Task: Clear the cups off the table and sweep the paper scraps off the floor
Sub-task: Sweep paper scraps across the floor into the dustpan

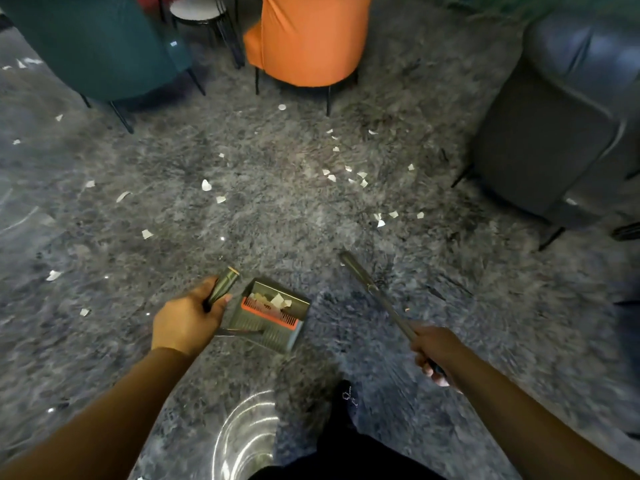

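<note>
A shiny round metal bin [247, 438] stands nearest, by the person's feet. Two hands, apart: the left hand [188, 320] grips the dustpan [273, 315] handle, the right hand [434, 351] grips a thin metal broom [372, 291] pole. The boxy grey pan, with its orange comb, holds a few scraps. About thirty white, torn paper scraps [206, 185] dot the mottled grey floor [277, 220]. Beyond stand three chairs: teal [100, 46], orange [311, 39] and grey [561, 116].

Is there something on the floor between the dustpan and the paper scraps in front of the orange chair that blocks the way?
Nothing visible blocks it. Between the dustpan in the left hand and the paper scraps lies only open floor. The orange chair stands beyond them, the grey armchair off to the right.
</note>
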Motion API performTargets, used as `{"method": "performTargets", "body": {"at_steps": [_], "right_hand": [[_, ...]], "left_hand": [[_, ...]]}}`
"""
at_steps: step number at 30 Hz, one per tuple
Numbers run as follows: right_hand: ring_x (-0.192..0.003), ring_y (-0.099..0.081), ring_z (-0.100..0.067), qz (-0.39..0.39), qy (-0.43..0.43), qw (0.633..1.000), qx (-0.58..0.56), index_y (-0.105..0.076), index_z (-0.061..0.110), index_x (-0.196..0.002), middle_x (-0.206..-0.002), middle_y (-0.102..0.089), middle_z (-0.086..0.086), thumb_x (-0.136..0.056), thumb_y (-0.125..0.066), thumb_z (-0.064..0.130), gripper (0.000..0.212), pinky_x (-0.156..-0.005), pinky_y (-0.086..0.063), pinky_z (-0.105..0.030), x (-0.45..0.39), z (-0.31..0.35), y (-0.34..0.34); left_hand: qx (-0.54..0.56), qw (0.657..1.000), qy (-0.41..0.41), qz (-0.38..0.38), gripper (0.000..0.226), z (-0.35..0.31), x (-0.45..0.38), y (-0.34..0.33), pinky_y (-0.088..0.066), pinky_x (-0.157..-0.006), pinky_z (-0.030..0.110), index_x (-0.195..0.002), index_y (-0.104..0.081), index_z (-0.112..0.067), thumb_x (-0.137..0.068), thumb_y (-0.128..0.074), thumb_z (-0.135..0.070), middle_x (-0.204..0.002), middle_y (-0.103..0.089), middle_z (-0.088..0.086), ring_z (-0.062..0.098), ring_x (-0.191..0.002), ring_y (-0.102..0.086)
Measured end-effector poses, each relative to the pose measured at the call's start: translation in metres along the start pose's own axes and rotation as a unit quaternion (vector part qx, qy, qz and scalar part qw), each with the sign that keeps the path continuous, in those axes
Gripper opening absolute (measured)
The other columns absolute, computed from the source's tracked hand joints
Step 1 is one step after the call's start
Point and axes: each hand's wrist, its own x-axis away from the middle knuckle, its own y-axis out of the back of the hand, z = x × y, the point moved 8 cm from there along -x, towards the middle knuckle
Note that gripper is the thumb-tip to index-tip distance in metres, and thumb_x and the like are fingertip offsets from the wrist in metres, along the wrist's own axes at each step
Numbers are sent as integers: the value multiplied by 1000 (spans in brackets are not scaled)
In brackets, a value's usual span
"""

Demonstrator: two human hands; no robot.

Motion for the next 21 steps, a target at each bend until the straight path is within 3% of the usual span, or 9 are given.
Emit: {"method": "performTargets", "body": {"at_steps": [5,9,14,21], "right_hand": [[-37,-31,-17,-16,-10,998,-67,-52,11,-88,-51,-40,-10,-95,-45,3,13,-43,-22,-20,-16,-7,34],[-36,-33,-18,-33,-32,993,-111,-57,7,-98,-53,-42,-11,-96,-46,4,12,-44,-23,-22,-32,-17,53],[-40,-35,-21,-53,-28,985,-160,-46,18,-100,-57,-44,-12,-96,-46,4,15,-41,-25,-25,-43,-18,68],[-40,-31,-20,-53,-90,972,-210,-53,4,-96,-47,-40,-9,-97,-46,5,7,-44,-24,-27,-72,-17,55]], "left_hand": [[-20,999,-26,9,48,-54,-29,-16,-52,-72,39,-137,-53,-24,-93,-57,-42,-100,-70,20,40,-93,-64],[-49,998,-44,20,51,-88,-50,-29,-54,-74,41,-140,-50,-25,-93,-55,-44,-100,-70,21,41,-93,-64],[-46,995,-81,29,50,-128,-71,-35,-52,-73,40,-140,-49,-26,-94,-54,-44,-102,-69,21,41,-94,-64],[-32,988,-144,49,46,-159,-120,-44,-51,-59,36,-137,-52,-27,-93,-55,-43,-80,-68,15,36,-74,-63]]}}
